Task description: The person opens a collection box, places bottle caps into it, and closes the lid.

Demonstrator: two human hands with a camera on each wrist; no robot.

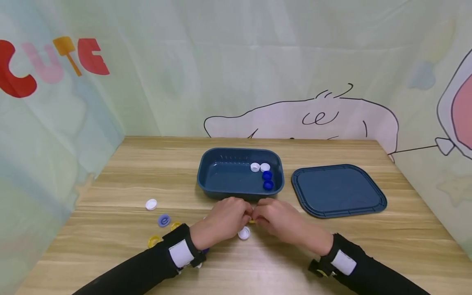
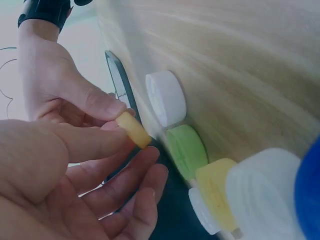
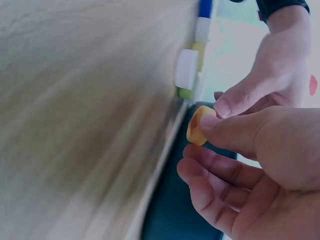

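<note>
Both hands meet just in front of the blue tray (image 1: 206, 186). Between them is a small yellow cap (image 2: 133, 130), also plain in the right wrist view as a yellow cap (image 3: 198, 126). The left hand (image 1: 225, 219) pinches it between thumb and finger. From the other side the right hand (image 1: 280, 219) pinches the same cap, thumb on its face. A white cap (image 1: 244, 233) lies on the table below the hands, and a green cap (image 2: 187, 151) stands close by in the left wrist view. White caps (image 1: 255, 167) and blue caps (image 1: 268, 185) lie in the tray's right part.
A flat dark blue lid (image 1: 339, 191) lies right of the tray. At the left are a white cap (image 1: 151, 204), a light blue cap (image 1: 164, 220) and yellow caps (image 1: 154, 241). More caps are partly hidden by the left arm. A printed cloth (image 1: 166, 82) hangs behind the table.
</note>
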